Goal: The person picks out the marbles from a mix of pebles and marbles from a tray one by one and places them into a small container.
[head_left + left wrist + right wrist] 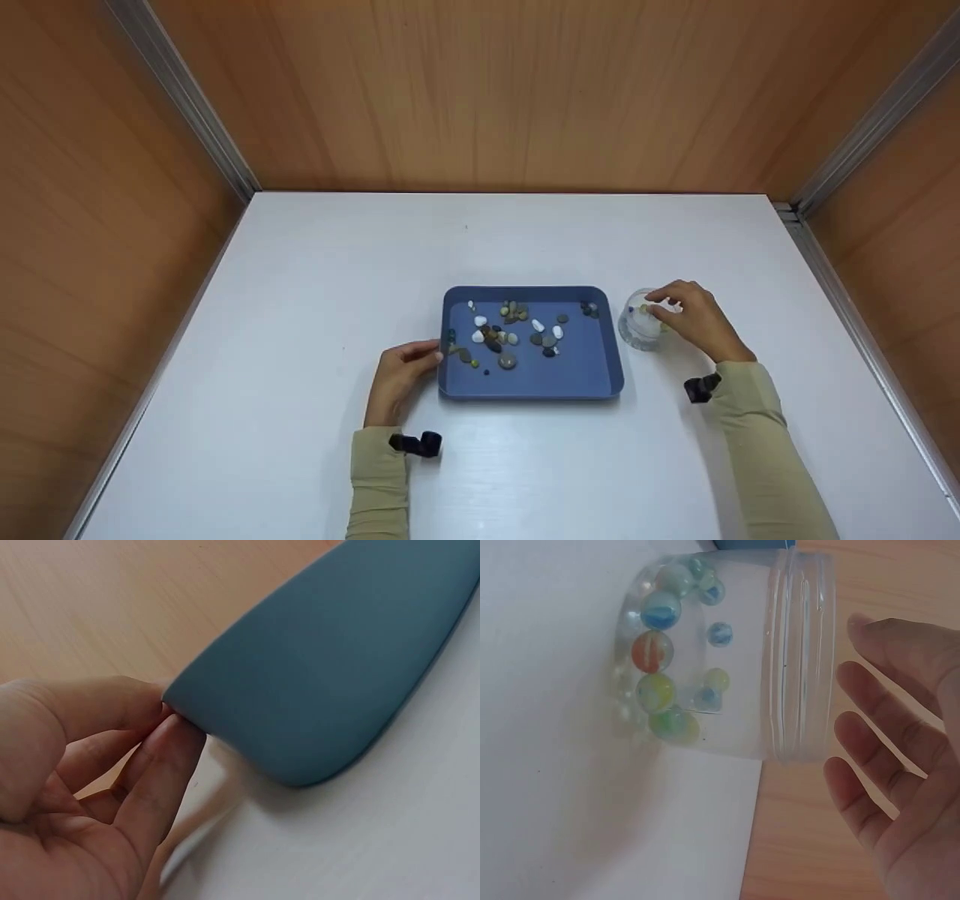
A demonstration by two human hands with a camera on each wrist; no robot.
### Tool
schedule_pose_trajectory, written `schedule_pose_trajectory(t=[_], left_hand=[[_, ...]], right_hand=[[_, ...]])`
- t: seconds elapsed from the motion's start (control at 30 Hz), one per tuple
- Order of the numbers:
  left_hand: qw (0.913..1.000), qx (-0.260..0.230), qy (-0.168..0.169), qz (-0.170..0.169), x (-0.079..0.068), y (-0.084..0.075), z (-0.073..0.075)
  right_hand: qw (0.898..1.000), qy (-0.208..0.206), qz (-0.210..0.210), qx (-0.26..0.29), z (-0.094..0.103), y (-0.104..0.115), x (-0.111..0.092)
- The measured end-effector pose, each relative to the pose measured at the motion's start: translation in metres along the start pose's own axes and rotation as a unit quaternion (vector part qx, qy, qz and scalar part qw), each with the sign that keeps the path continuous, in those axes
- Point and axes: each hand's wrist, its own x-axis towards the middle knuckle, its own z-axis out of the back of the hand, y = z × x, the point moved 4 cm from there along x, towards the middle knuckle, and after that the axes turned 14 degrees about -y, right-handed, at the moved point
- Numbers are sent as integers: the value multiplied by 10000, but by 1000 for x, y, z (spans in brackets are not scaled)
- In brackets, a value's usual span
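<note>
At the tray's left side my left hand (401, 375) pinches the rim of a blue rectangular tray (577, 371) between thumb and fingers; the left wrist view shows that grip on the tray's wall (322, 667) close up. Pebbles in white, brown, grey and black lie scattered inside, among them a round grey-brown pebble (507, 361). A clear jar (639, 336) stands just right of the tray. Over its mouth hovers my right hand (697, 319), fingers loosely bent and apart, holding nothing visible. Glass marbles (652, 652) sit in the jar, seen sideways in the right wrist view.
A white table (300, 300) carries the tray and jar. Wood-grained panels (480, 97) enclose it at the back and both sides, with metal strips (199, 97) at the corners. Small black cameras (427, 444) are worn on both wrists.
</note>
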Motion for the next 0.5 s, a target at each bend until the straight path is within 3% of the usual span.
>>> schedule_pose_trajectory(t=[0.5], left_hand=[[9999,65,75,117,-3,-2,1]], right_hand=[[10000,48,56,52,-3,8,3]])
